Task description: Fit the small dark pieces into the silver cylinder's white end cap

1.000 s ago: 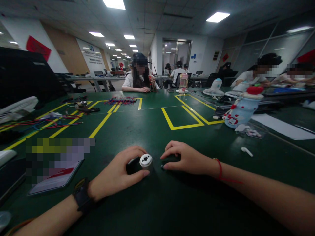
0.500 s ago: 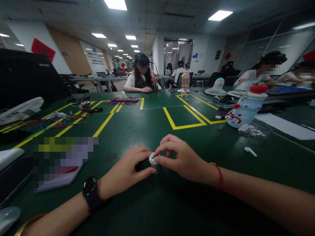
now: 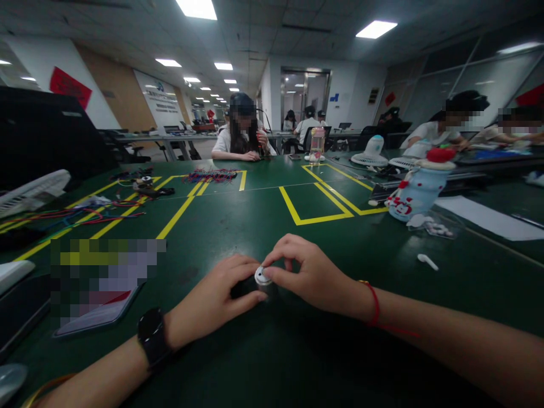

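Note:
A small upright metal cylinder (image 3: 264,280) with a white, dark-holed round top stands on the green table in front of me; it looks like a small motor. My left hand (image 3: 221,289), with a black watch on its wrist, curls around the cylinder's left side, thumb in front and fingers behind. From the right, my right hand (image 3: 306,269) brings thumb and index finger together in a pinch on the cylinder's top. Whatever lies between those fingertips is hidden or too small to see. A red string bracelet circles the right wrist.
To the left lie a phone-like flat item (image 3: 100,309), coloured wires (image 3: 102,214) and a white fan (image 3: 34,190). On the right are a blue bottle (image 3: 419,187), an earbud (image 3: 427,261) and white paper (image 3: 488,218). Across the table a person (image 3: 242,136) sits working.
My right fingertips have shifted slightly over the cylinder's top, covering a dark hole seen before. My left hand keeps its hold. The whole view has moved a little.

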Available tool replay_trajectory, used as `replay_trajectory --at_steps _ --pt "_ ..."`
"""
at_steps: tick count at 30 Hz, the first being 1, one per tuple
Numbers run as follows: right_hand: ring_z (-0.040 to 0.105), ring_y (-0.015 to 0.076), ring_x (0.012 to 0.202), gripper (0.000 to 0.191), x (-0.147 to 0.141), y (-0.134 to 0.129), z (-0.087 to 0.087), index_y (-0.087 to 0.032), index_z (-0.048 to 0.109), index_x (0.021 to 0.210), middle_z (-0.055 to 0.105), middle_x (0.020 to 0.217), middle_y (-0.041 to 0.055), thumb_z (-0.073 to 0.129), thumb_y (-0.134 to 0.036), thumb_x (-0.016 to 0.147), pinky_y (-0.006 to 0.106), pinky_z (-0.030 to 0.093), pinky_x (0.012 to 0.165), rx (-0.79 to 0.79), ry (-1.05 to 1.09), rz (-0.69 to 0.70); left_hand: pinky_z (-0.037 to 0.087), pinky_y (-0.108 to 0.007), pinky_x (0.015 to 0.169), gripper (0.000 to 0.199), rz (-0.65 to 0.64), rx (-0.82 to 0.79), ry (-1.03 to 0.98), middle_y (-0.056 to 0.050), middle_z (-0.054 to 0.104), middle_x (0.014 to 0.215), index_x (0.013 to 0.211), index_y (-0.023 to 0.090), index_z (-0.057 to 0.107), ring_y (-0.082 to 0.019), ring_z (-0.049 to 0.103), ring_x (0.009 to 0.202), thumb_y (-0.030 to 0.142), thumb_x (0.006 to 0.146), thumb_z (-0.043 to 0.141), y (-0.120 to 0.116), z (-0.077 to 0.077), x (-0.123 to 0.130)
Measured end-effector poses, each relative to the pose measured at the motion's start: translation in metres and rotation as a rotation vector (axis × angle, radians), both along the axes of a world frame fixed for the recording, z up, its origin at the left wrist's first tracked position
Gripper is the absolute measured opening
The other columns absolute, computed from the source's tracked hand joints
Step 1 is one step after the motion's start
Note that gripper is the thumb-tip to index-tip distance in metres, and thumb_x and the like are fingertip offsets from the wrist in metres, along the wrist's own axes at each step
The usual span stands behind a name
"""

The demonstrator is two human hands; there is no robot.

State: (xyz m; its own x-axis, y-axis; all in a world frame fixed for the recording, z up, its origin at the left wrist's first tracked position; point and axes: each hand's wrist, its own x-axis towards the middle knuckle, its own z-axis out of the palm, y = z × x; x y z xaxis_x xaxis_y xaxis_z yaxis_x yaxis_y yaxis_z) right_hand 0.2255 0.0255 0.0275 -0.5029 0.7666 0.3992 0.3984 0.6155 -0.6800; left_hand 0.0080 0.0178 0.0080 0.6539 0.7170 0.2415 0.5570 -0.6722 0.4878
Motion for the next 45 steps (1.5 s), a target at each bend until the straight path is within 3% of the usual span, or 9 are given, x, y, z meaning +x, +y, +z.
replay_trajectory --at_steps 4,7,11,17,22,32,37,42,45 --pt "0.053 0.0097 0.071 0.015 0.002 0.001 0.005 -0.020 0.073 0.093 0.061 0.096 0.0030 0.062 -0.025 0.083 0.024 0.042 0.064 0.000 0.021 0.009 0.045 -0.038 0.091 0.022 0.007 -0.002 -0.006 -0.004 0.060 0.113 0.112 0.025 0.059 -0.022 0.055 0.105 0.036 0.092 0.058 0.000 0.001 -0.001" --pt "0.055 0.0121 0.075 0.018 0.012 0.015 0.004 -0.017 0.072 0.092 0.064 0.091 0.0038 0.059 -0.027 0.085 0.025 0.043 0.067 -0.030 0.125 -0.093 0.044 -0.037 0.092 0.023 0.014 -0.004 -0.004 -0.004 0.060 0.114 0.111 0.025 0.059 -0.022 0.055 0.104 0.037 0.092 0.059 0.000 0.001 -0.002" --pt "0.050 0.0113 0.060 0.026 0.040 0.052 -0.013 -0.014 0.070 0.083 0.062 0.071 0.0021 0.059 -0.037 0.083 0.025 0.038 0.055 -0.232 0.303 -0.336 0.044 -0.037 0.092 0.025 0.001 -0.024 0.000 -0.004 0.060 0.116 0.115 0.026 0.059 -0.022 0.055 0.105 0.038 0.093 0.057 -0.001 0.003 -0.004" --pt "0.046 0.0093 0.052 0.036 0.069 0.084 -0.037 -0.011 0.065 0.089 0.057 0.069 0.0020 0.053 -0.044 0.084 0.024 0.032 0.047 -0.281 0.384 -0.457 0.046 -0.037 0.091 0.025 0.010 -0.050 -0.003 -0.004 0.061 0.115 0.115 0.025 0.059 -0.022 0.056 0.104 0.037 0.093 0.056 -0.001 0.005 -0.007" --pt "0.048 0.0105 0.056 0.032 0.062 0.073 -0.030 -0.012 0.067 0.086 0.058 0.068 0.0020 0.055 -0.041 0.084 0.025 0.036 0.051 -0.260 0.300 -0.406 0.046 -0.038 0.091 0.024 0.008 -0.043 -0.012 -0.004 0.060 0.115 0.114 0.025 0.059 -0.022 0.056 0.104 0.036 0.093 0.057 -0.001 0.005 -0.008" --pt "0.058 0.0137 0.070 0.025 0.034 0.040 -0.021 -0.014 0.071 0.087 0.068 0.079 0.0044 0.057 -0.034 0.087 0.028 0.043 0.065 -0.232 0.001 -0.119 0.044 -0.038 0.091 0.022 -0.003 -0.031 -0.010 -0.004 0.061 0.113 0.111 0.025 0.058 -0.022 0.055 0.103 0.036 0.092 0.058 0.001 0.005 -0.007" --pt "0.062 0.0140 0.085 0.026 0.006 0.011 -0.017 -0.017 0.066 0.105 0.067 0.099 0.0057 0.053 -0.034 0.092 0.027 0.048 0.072 -0.318 0.140 0.066 0.043 -0.038 0.091 0.023 -0.021 -0.021 -0.017 -0.004 0.061 0.114 0.114 0.026 0.059 -0.023 0.055 0.103 0.035 0.093 0.058 0.000 0.004 -0.007" --pt "0.058 0.0149 0.096 0.015 -0.008 -0.005 -0.007 -0.021 0.070 0.096 0.060 0.106 0.0043 0.064 -0.028 0.084 0.029 0.047 0.083 -0.032 0.120 0.040 0.044 -0.038 0.091 0.027 -0.022 -0.008 -0.013 -0.005 0.061 0.113 0.118 0.027 0.058 -0.023 0.054 0.104 0.035 0.092 0.058 0.000 0.001 -0.007" --pt "0.056 0.0161 0.104 0.008 -0.007 -0.005 -0.004 -0.022 0.071 0.089 0.057 0.109 0.0041 0.066 -0.025 0.083 0.032 0.044 0.093 0.021 0.119 0.008 0.044 -0.038 0.092 0.027 -0.021 0.005 -0.014 -0.005 0.061 0.115 0.117 0.026 0.059 -0.024 0.054 0.105 0.036 0.092 0.059 0.001 0.001 -0.006"
